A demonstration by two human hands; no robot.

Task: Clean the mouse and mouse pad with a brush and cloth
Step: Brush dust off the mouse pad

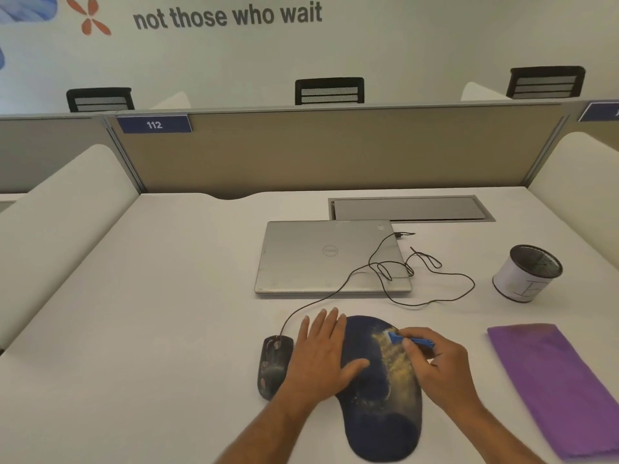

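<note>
A dark blue mouse pad (378,416) with a wrist rest lies on the white desk, with yellowish dust spread over its right half. My left hand (321,356) lies flat, fingers straight, pressing on the pad's left edge. My right hand (442,366) grips a small blue brush (410,340), whose head touches the dusty patch near the pad's top right. A dark wired mouse (273,365) with smudges sits just left of my left hand. A folded purple cloth (556,383) lies to the right of the pad.
A shut silver laptop (321,259) lies behind the pad, with the mouse cable (432,298) looping over and beside it. A mesh pen cup (527,272) stands at the right. A cable hatch (410,209) and a partition (318,152) close the desk's far side.
</note>
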